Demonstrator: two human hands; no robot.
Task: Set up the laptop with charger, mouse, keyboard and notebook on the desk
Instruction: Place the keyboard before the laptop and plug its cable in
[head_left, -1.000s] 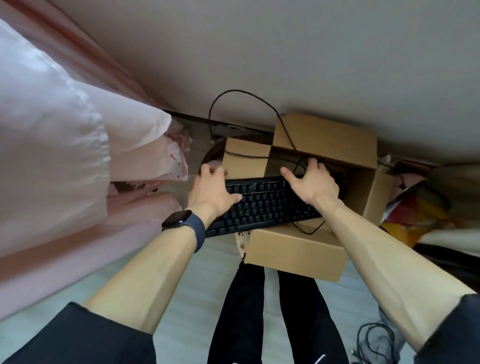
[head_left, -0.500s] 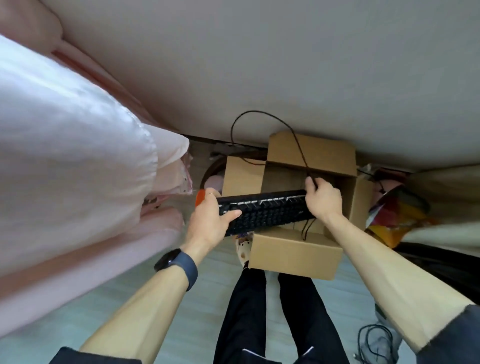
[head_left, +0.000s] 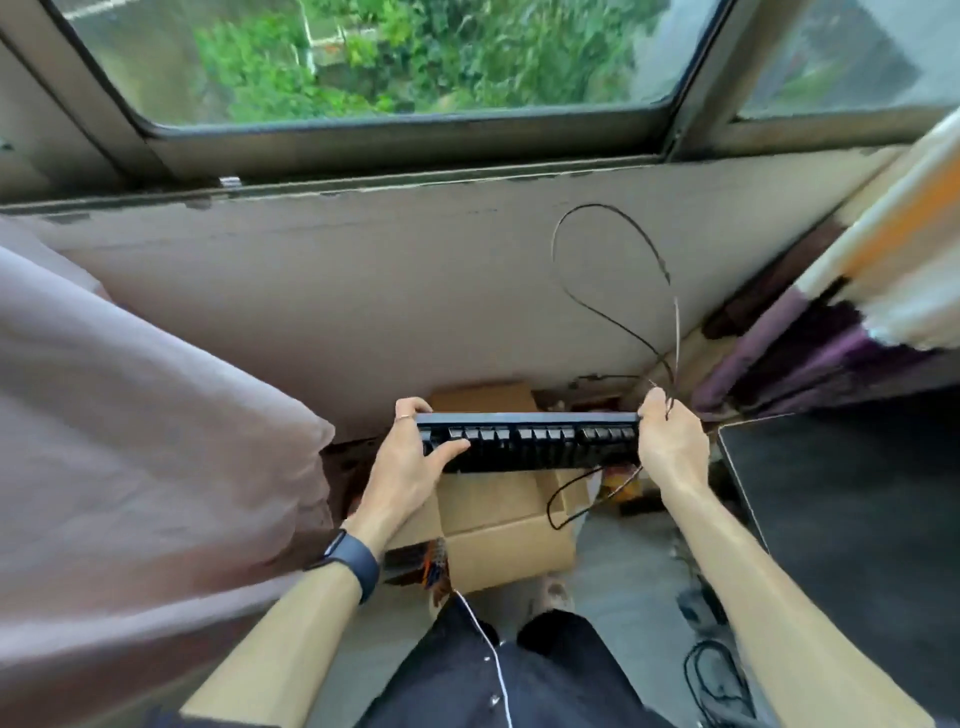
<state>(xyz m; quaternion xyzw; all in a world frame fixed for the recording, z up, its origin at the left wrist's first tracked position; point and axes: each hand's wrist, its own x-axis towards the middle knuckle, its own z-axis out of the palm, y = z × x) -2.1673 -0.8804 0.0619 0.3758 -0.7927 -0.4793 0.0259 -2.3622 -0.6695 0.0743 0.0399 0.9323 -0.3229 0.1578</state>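
A black keyboard (head_left: 530, 441) is held level in the air above an open cardboard box (head_left: 498, 540) on the floor. My left hand (head_left: 410, 457) grips its left end, thumb on the keys. My right hand (head_left: 670, 441) grips the right end together with the keyboard's black cable (head_left: 597, 306), which loops up against the wall and also hangs below the keyboard. A dark desk surface (head_left: 852, 519) lies to the right, level with my right hand.
A pink bedcover (head_left: 130, 441) fills the left side. A window (head_left: 395, 62) runs above the wall ahead. Striped fabric (head_left: 841, 312) hangs at the upper right. Coiled black cables (head_left: 717, 670) lie on the floor at the lower right.
Both hands have lifted the keyboard up out of the box, and my view has tilted up, bringing the window and the desk into sight. The cable loop has swung to the right.
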